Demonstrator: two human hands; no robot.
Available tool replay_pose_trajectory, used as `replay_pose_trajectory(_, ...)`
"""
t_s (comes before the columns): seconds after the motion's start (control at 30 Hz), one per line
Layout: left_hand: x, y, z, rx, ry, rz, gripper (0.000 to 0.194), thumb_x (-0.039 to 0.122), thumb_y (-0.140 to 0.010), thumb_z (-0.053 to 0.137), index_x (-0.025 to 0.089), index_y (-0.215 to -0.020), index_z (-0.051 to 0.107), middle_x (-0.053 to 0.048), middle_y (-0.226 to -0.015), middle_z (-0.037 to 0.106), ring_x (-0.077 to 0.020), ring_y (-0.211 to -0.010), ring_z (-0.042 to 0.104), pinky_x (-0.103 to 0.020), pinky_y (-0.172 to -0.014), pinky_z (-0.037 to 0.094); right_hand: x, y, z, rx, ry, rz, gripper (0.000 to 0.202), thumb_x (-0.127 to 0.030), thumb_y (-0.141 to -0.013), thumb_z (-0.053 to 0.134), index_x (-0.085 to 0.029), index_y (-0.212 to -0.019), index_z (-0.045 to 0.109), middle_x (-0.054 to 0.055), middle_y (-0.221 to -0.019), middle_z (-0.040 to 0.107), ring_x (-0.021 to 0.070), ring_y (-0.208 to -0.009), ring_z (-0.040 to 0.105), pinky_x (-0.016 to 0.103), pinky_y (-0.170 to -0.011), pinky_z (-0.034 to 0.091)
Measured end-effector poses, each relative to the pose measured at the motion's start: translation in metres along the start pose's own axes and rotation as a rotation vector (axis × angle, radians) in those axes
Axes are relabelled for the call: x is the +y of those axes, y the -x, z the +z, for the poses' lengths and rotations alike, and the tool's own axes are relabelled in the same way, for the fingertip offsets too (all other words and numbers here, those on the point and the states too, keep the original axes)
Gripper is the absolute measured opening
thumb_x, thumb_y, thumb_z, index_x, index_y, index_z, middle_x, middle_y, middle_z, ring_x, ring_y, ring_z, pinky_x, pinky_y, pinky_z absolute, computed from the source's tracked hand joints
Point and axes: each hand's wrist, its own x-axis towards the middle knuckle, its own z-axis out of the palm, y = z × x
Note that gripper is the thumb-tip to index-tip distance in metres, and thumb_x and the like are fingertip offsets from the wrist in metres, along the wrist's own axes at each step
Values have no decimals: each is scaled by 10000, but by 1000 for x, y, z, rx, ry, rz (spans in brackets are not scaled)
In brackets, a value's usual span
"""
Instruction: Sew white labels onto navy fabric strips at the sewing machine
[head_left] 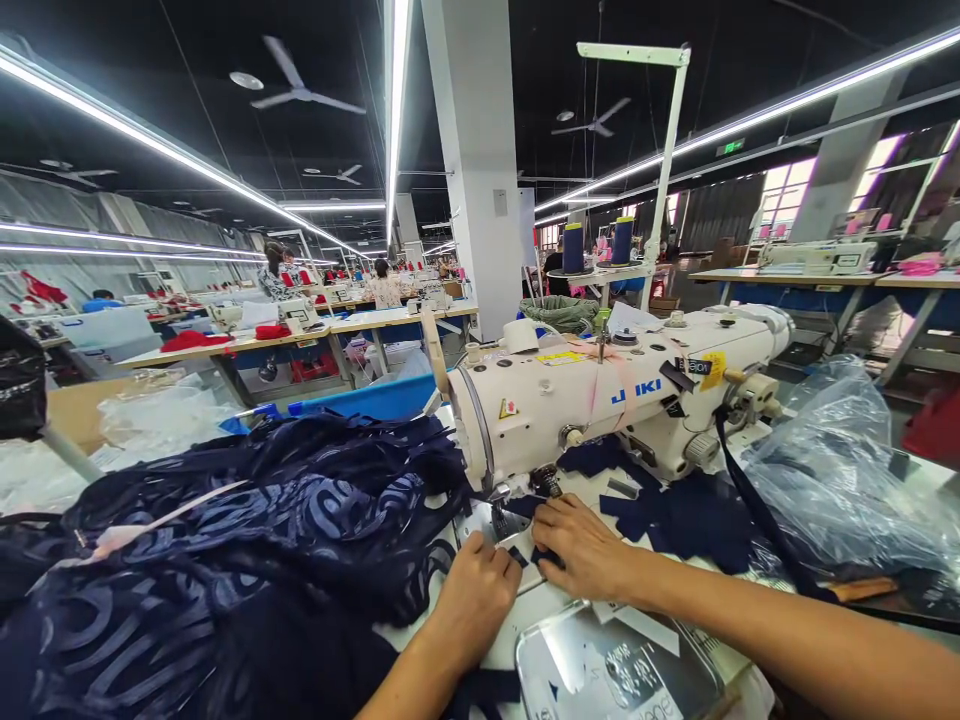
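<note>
A white industrial sewing machine stands in front of me, its presser foot above the metal needle plate. My left hand rests just in front of the plate, fingers curled closed; what they pinch, if anything, is hidden. To its right, my right hand is bent over a small navy fabric piece, with fingers closed on it beside the needle area. Left of the machine lies a large heap of navy patterned fabric. Further navy cut pieces lie under the machine arm and to its right.
A clear-lidded tin sits at the table's front, below my right forearm. Clear plastic bags lie at right, near an orange-handled tool. Navy thread cones stand behind the machine. Several people work at tables farther back.
</note>
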Motion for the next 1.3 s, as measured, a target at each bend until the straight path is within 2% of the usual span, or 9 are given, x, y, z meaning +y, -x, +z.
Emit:
replay_pose_trajectory(0.2,1,3,1,60,-5,4,249,-13,-735,387,149,-569,481,-1,-502,519,-136,-449,463,-287,-553,302,-2,-4,4,18,50,-33,106,-139,-763,461,-139,-747,565,71,-807,570,202,-799,485,355,-779,318)
replay_pose_trajectory(0.33,1,6,-3,45,8,-23,271,-7,-768,358,162,-577,450,2,-524,509,-134,-466,460,-285,-578,316,-1,-10,14,75,-151,37,106,-103,-762,453,-145,-716,537,50,-821,562,174,-782,490,309,-718,346)
replay_pose_trajectory(0.5,2,4,-8,106,1,-33,343,-15,-813,257,153,-612,478,-1,-532,494,-131,-465,447,-285,-582,339,1,-16,25,123,-486,117,161,-53,-708,477,-158,-586,479,18,-736,543,141,-720,502,260,-681,374)
replay_pose_trajectory(0.77,3,2,-5,131,-7,4,356,-2,-833,228,114,-718,544,-9,-538,502,-131,-465,461,-286,-565,364,3,-17,29,160,-565,133,179,-53,-701,473,-162,-560,459,7,-713,532,132,-696,510,246,-657,381)
replay_pose_trajectory(0.9,3,3,-2,97,3,7,311,-3,-825,267,97,-789,559,-8,-549,513,-129,-469,472,-286,-567,381,1,-15,26,156,-551,114,175,-46,-703,472,-163,-573,460,10,-727,528,141,-722,503,265,-687,379)
replay_pose_trajectory(1.07,3,4,-1,31,6,21,250,10,-808,327,103,-763,555,-2,-548,514,-133,-486,484,-288,-561,381,-2,-13,23,145,-495,85,157,-55,-726,475,-161,-610,485,17,-742,532,147,-730,487,279,-698,382)
replay_pose_trajectory(1.2,3,4,-3,-16,20,33,189,16,-779,383,110,-739,542,-3,-564,527,-136,-496,489,-290,-559,372,-1,-10,17,122,-563,113,119,-92,-744,507,-159,-653,545,23,-762,554,153,-757,506,279,-709,397)
replay_pose_trajectory(1.3,3,4,-3,-33,33,42,183,20,-783,390,119,-713,527,-1,-565,527,-137,-492,486,-290,-555,363,1,-5,11,83,-610,95,128,-109,-774,499,-169,-764,611,30,-840,577,155,-817,516,280,-752,403)
